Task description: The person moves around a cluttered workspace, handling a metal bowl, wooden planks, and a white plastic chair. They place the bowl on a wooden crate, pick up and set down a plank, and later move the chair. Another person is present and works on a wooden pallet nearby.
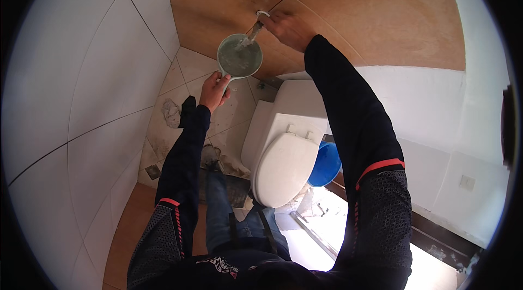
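My left hand [213,91] is wrapped round the handle of a pale green water dipper [240,64]. The dipper is held up in front of the brown tiled wall, with its round bowl under a tap [256,29]. Clear water runs from the tap into the bowl, and the water inside is churned near the stream. My right hand [290,29] is at the tap by the wall, its fingers closed on it. The fingertips partly cover the tap, so its handle is hard to make out. A white ring [263,13] surrounds the tap at the wall.
A white toilet [287,167] with its lid down stands below my right arm. A blue bucket [326,164] is beside it. Crumpled cloth [171,113] and a black item [188,108] lie on the tiled floor. White tiled wall [81,99] rises at the left.
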Demonstrator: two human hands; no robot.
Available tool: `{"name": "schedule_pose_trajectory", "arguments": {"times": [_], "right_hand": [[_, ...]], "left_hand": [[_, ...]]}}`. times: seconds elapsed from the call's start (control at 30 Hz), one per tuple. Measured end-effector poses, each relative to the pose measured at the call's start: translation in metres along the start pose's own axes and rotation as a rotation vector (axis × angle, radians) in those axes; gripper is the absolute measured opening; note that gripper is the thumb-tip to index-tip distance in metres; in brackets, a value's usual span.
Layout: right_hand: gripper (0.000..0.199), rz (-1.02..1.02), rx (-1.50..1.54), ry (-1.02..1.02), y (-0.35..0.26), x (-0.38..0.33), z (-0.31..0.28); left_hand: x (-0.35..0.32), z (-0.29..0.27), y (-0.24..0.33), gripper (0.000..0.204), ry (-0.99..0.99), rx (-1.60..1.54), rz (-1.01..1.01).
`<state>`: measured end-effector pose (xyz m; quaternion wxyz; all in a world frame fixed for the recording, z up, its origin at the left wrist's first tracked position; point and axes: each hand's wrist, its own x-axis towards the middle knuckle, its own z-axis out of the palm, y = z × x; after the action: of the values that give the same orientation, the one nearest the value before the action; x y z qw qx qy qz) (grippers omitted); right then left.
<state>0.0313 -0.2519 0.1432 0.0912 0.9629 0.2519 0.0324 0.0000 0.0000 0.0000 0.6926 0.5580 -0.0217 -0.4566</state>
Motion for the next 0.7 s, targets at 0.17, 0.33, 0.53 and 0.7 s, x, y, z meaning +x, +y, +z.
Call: {"name": "schedule_pose_trajectory", "arguments": {"times": [0.17, 0.33, 0.53, 0.7], "right_hand": [[0.019, 0.031, 0.059, 0.097, -0.012, 0.008, 0.004], [0.017, 0.434, 0.058, 0.073, -0.039, 0.007, 0.011], [0.018, 0.389, -0.037, 0.009, -0.033, 0.009, -0.001], [0.018, 0.266, 0.021, 0.063, -0.026, 0.01, -0.005]], "left_hand": [[-0.004, -0.011, 0.003, 0.025, 0.024, 0.039, 0.001], [0.003, 0.01, 0.002, 0.027, 0.012, 0.001, 0.008], [0.001, 0.012, 0.003, 0.026, 0.017, 0.045, 0.014], [-0.003, 0.013, 0.006, 0.025, 0.01, 0.031, 0.003]]}}
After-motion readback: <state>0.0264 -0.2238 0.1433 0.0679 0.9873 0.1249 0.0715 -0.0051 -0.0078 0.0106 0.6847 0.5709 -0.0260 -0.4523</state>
